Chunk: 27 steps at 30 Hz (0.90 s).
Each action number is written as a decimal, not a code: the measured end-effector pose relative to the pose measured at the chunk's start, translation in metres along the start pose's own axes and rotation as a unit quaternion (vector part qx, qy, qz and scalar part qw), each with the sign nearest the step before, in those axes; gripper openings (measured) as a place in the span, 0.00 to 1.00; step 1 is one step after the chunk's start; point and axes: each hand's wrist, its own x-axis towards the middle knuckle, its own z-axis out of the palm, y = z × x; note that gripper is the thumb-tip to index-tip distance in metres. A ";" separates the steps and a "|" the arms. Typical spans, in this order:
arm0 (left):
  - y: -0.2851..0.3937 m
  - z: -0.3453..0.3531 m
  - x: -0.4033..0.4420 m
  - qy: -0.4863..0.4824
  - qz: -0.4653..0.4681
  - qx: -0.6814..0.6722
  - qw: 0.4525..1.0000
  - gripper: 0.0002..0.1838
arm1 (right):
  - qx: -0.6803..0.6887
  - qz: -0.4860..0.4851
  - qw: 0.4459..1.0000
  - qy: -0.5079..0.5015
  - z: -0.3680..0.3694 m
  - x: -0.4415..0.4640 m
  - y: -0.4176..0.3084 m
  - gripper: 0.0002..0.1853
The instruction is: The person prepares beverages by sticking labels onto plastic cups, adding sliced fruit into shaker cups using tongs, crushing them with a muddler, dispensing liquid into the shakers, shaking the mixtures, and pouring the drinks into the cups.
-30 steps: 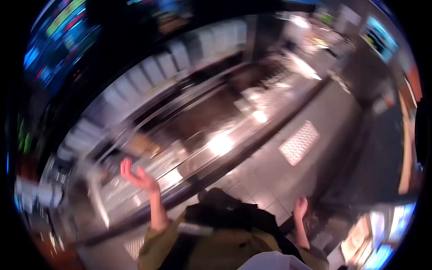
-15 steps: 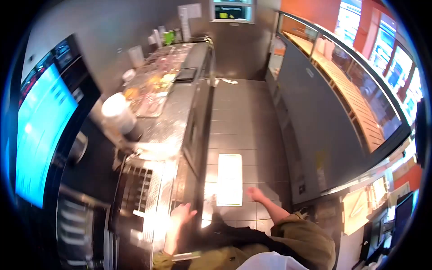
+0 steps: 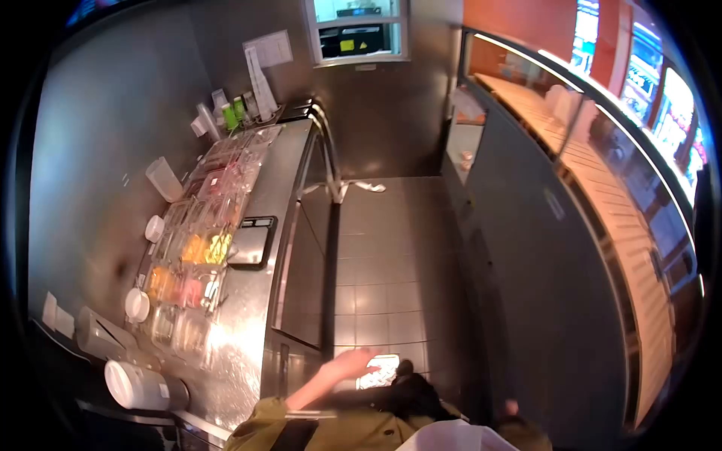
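Observation:
My left hand (image 3: 352, 365) is in front of my body, over the walkway, with its fingers stretched out and nothing in them. Beyond its fingertips, a bright white rectangle (image 3: 382, 370) shows on the floor, partly covered by my hand and foot. Only a small blurred piece of my right hand (image 3: 512, 407) is visible at the lower right beside the grey partition, so its fingers cannot be made out. On the steel counter (image 3: 244, 301) to my left, clear ingredient containers (image 3: 180, 331) stand in rows, some with yellow and orange food.
A small flat scale (image 3: 251, 242) lies on the counter. White tub (image 3: 139, 385) stands at its near end, green-topped bottles (image 3: 235, 113) at its far end. A grey partition (image 3: 541, 263) with a wooden ledge (image 3: 613, 218) runs along the right. Tiled floor (image 3: 376, 263) leads to the back wall.
The view has moved forward along the counter; the screen and near grill have left it. My left hand has swung inward across my front, while my right hand has dropped back to the lower right.

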 end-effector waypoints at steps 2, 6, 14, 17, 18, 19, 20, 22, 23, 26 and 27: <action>-0.022 -0.067 0.036 0.089 -0.006 -0.019 0.996 0.28 | 0.140 0.000 0.990 -0.002 -0.096 0.121 -0.102 0.13; -0.093 -0.180 0.094 0.277 0.005 -0.168 0.946 0.27 | 0.434 -0.142 0.888 0.061 -0.324 0.325 -0.355 0.09; -0.346 -0.336 0.198 0.190 -0.279 -0.079 0.938 0.30 | 0.435 -0.421 0.781 -0.155 -0.632 0.485 -0.676 0.11; -0.365 -0.440 0.238 0.279 -0.221 -0.155 0.922 0.29 | 0.371 -0.388 0.819 -0.203 -0.698 0.564 -0.720 0.13; -0.382 -0.475 0.250 0.326 -0.168 -0.188 0.911 0.29 | 0.393 -0.371 0.821 -0.184 -0.714 0.598 -0.736 0.13; -0.392 -0.504 0.251 0.310 -0.164 -0.218 0.911 0.28 | 0.406 -0.354 0.827 -0.163 -0.725 0.623 -0.749 0.12; -0.413 -0.537 0.269 0.293 -0.161 -0.250 0.909 0.28 | 0.430 -0.334 0.822 -0.168 -0.740 0.664 -0.769 0.10; -0.452 -0.567 0.294 0.290 -0.173 -0.264 0.904 0.27 | 0.442 -0.290 0.839 -0.129 -0.748 0.744 -0.802 0.11; -0.478 -0.575 0.308 0.305 -0.211 -0.219 0.902 0.27 | 0.406 -0.312 0.857 -0.053 -0.756 0.779 -0.821 0.11; -0.553 -0.603 0.335 0.340 -0.299 -0.247 0.857 0.26 | 0.466 -0.339 0.817 0.012 -0.805 0.870 -0.907 0.10; -0.580 -0.608 0.334 0.361 -0.314 -0.327 0.815 0.25 | 0.477 -0.378 0.791 0.068 -0.830 0.894 -0.941 0.10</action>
